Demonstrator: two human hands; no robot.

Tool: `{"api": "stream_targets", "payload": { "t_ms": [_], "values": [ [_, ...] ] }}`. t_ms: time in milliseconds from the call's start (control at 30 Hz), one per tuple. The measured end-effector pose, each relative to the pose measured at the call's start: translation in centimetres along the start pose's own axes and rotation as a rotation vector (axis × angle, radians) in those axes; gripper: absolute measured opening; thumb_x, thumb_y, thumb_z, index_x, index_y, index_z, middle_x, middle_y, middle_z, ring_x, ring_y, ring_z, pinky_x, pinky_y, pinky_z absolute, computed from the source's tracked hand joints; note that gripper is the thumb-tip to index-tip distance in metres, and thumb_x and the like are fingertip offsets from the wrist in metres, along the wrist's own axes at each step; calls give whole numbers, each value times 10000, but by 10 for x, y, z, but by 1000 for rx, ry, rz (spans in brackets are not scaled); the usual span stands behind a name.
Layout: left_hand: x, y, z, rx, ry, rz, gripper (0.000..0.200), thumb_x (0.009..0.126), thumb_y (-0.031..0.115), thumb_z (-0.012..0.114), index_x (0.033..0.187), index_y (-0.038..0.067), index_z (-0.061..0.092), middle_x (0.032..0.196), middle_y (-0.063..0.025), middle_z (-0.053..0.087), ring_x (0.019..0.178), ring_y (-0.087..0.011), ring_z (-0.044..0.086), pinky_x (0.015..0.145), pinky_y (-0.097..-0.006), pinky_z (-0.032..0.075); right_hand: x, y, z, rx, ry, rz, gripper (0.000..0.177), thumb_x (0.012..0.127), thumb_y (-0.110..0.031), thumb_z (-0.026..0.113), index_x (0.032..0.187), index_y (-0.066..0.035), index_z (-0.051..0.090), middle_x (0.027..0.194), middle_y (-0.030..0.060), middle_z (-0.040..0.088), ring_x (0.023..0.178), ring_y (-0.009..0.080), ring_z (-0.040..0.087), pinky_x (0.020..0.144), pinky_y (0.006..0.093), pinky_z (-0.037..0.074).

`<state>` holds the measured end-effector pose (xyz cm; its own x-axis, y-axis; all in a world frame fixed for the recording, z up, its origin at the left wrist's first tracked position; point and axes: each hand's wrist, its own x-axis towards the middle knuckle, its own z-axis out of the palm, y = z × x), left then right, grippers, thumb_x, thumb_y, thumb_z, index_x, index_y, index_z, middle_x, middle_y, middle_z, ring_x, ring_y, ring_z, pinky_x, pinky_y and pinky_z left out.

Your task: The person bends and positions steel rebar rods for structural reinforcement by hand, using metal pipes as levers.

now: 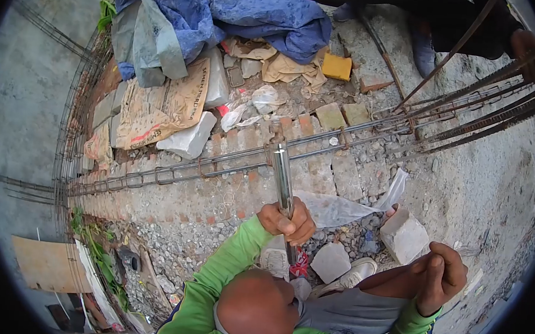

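Observation:
My left hand (287,221) is wrapped round a shiny metal bar tool (282,177), low on its shaft. The tool's upper end meets the long rebar cage (236,165), which lies across the brick strip (316,173). Rectangular wire stirrups ring the cage's long bars. Off to the right, my right hand (443,277) is closed beside my knee, above the gravel; what its fingers hold, if anything, is too small to make out. A strip of clear plastic (339,210) lies just right of my left hand.
A blue tarp (272,15), a cement sack (166,107) and a yellow block (336,66) lie beyond the cage. Pale stone blocks (404,237) sit by my feet. At the upper right, another person's hand (529,56) is on the bars.

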<state>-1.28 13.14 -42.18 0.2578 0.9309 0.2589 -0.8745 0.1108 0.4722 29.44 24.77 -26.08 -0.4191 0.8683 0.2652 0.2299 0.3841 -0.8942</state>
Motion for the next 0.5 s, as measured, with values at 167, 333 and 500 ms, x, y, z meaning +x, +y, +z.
{"api": "stream_targets", "payload": {
  "t_ms": [167,333,500],
  "values": [
    [15,-3,-2,11,-96,-100,231,765,232,661,763,1,647,766,-177,627,783,-299,613,760,-413,459,13,-13,15,-140,-228,275,205,948,-64,577,1059,67,689,644,98,664,602,159,664,609,280,533],
    [63,-13,16,52,-109,-98,517,741,352,653,1096,-23,678,1187,-228,584,1108,-329,539,991,-456,366,-1,19,57,-366,-654,14,604,872,-219,743,1362,18,482,1034,199,695,887,378,681,793,438,541],
    [91,-33,28,210,70,-118,803,652,471,642,1298,-5,628,1456,-251,407,1337,-362,394,1157,-495,203,-21,41,86,63,-661,544,732,979,-150,649,1517,-32,166,1119,189,660,1040,258,655,899,359,506]
  ]
}}
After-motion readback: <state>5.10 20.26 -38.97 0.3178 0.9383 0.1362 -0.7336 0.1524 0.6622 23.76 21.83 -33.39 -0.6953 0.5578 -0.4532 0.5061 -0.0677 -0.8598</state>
